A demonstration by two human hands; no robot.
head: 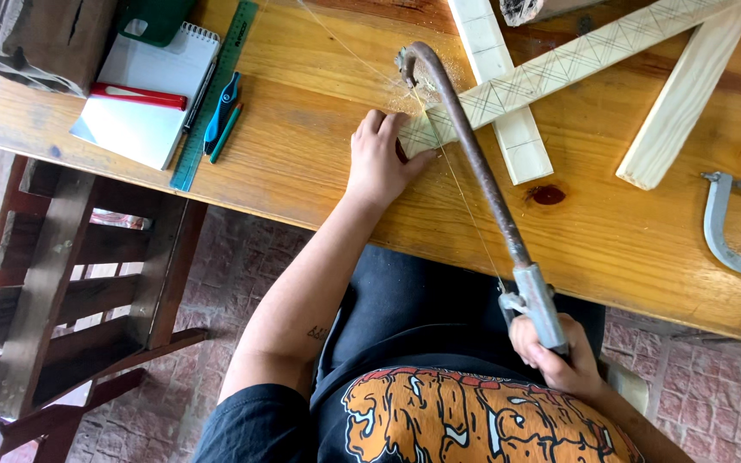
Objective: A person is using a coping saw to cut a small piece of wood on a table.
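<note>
Left hand (379, 159) sits flat, fingers together, pressing down the end of a pencil-marked wood strip (559, 64) on the table (302, 163). Right hand (555, 356) is wrapped tight round the grey handle of a rusty bow saw (473, 163), whose thin blade crosses the strip just past the left fingertips. Three wood strips total, two lying beyond the marked one. Off to the left hand's far side: one notepad (147, 94), one green ruler (216, 94), one red pen (137, 94). A second saw frame (726, 236) lies beyond the right hand.
</note>
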